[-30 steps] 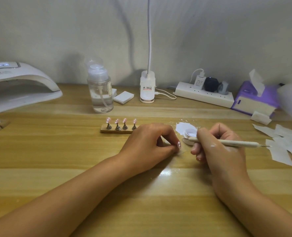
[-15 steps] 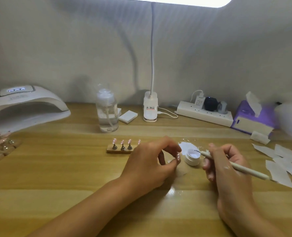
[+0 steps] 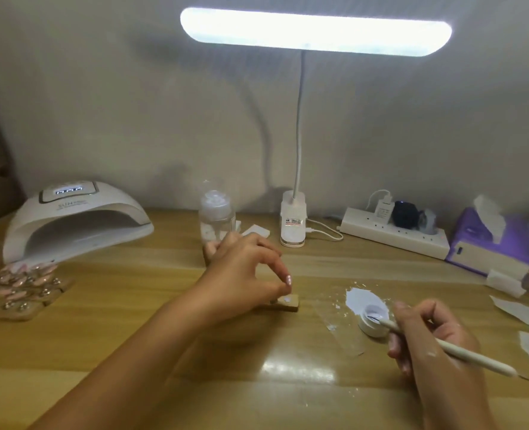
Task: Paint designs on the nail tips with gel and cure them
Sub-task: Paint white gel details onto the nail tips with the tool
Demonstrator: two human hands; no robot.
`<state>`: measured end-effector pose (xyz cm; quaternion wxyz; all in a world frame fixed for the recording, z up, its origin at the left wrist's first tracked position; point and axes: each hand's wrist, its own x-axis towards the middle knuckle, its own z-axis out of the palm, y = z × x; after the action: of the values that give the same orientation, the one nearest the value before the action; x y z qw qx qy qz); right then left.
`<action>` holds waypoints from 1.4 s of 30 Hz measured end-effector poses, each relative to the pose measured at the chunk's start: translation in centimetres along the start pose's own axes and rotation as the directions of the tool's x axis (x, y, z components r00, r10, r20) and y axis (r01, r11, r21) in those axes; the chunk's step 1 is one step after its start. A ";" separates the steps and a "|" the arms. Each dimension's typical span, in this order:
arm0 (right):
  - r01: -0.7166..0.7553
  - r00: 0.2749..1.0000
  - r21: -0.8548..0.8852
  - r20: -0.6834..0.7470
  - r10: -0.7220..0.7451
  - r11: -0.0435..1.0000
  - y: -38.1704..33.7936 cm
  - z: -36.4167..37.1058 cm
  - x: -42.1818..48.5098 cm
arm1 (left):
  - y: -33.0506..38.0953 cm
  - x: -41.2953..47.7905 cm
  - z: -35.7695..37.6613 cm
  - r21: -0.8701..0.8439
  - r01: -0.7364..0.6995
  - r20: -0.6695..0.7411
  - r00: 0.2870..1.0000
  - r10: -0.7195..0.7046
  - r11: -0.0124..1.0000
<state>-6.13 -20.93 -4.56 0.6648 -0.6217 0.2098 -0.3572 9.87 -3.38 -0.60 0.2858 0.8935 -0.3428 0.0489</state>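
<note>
Head view: the fingers of our left hand [image 3: 244, 274] pinch the nail tip stand [image 3: 288, 303] on the counter [image 3: 133, 321]; our right hand [image 3: 427, 339] grips the brush [image 3: 461, 352], its tip in the gel pot [image 3: 371, 324] just beyond those fingers (we should load little, and steady the stand).

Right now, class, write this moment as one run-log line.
left hand: fingertips at small wooden block, grip unclear | right hand: holds white pen-shaped brush | tip: in small white gel jar

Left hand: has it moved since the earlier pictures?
Yes. The left hand has shifted left, away from the gel jar it sat beside, and now pinches a small wooden block.
</note>
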 end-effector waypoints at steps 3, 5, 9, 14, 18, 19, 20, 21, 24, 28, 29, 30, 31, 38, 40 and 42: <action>-0.010 1.000 -0.009 0.004 0.010 1.000 0.0 0.0 0.1 | 0.4 -0.1 1.1 0.043 -0.019 -0.018 1.000 0.020 0.999; -0.002 1.000 -0.018 0.002 0.002 1.000 0.0 0.0 0.1 | 0.5 0.0 1.5 0.091 -0.031 -0.029 0.999 0.034 0.995; 0.007 1.000 -0.041 0.005 -0.007 0.999 0.0 0.0 0.1 | 0.2 0.1 2.0 0.159 -0.038 -0.040 0.998 0.045 0.986; 0.000 1.000 -0.048 0.010 0.000 0.999 0.0 0.0 0.1 | -0.3 0.4 2.3 0.210 -0.081 -0.029 0.996 0.089 0.974; -0.013 1.000 -0.042 0.017 0.014 0.999 -0.1 0.0 0.0 | -0.5 0.4 1.2 0.244 -0.133 0.051 0.991 0.124 0.961; -0.012 1.000 -0.039 0.017 0.013 0.999 -0.1 0.0 -0.1 | -0.8 0.4 0.3 0.254 -0.133 0.094 0.989 0.113 0.958; -0.012 1.000 -0.038 0.016 0.013 0.999 -0.1 0.0 -0.1 | -1.2 0.6 -0.8 0.269 -0.117 0.150 0.986 0.079 0.956; -0.017 1.000 -0.038 0.022 0.018 0.999 -0.2 0.0 -0.2 | -1.8 0.6 -2.1 0.293 -0.089 0.213 0.977 0.026 0.952; -0.022 0.997 -0.087 0.072 0.028 0.996 -0.5 0.3 -0.5 | -3.5 0.4 -4.8 0.352 -0.001 0.390 0.909 -0.146 0.936; 0.060 0.986 -0.202 0.163 -0.026 0.977 -0.9 0.5 -1.3 | -4.0 0.0 -4.3 0.223 0.044 0.467 0.872 -0.146 0.974; 0.100 0.981 -0.244 0.188 -0.055 0.965 -0.9 0.6 -1.4 | -4.1 0.0 -4.1 0.216 0.027 0.443 0.888 -0.123 0.976; 0.145 0.975 -0.283 0.203 -0.088 0.948 -0.9 0.6 -1.5 | -4.3 -0.2 -3.9 0.206 0.013 0.409 0.907 -0.098 0.979; 0.193 0.968 -0.314 0.218 -0.127 0.930 -1.0 0.6 -1.6 | -4.4 -0.5 -3.7 0.189 0.003 0.368 0.927 -0.074 0.982; 0.482 0.873 -0.562 0.374 -0.314 0.671 -0.7 0.9 -2.3 | -4.9 -4.1 -2.2 0.156 -0.155 0.070 0.987 0.145 0.976; 0.517 0.855 -0.639 0.419 -0.306 0.570 -0.4 0.9 -2.4 | -4.9 -4.9 -1.6 0.164 -0.190 0.011 0.982 0.191 0.968; 0.550 0.835 -0.688 0.448 -0.319 0.474 -0.3 1.0 -2.8 | -4.7 -5.5 -1.0 0.147 -0.192 -0.041 0.979 0.200 0.970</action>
<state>-7.30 -18.19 -4.59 0.2237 -0.9231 0.0913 -0.2992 8.84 3.19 -3.53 0.2243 0.8717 -0.4171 0.1260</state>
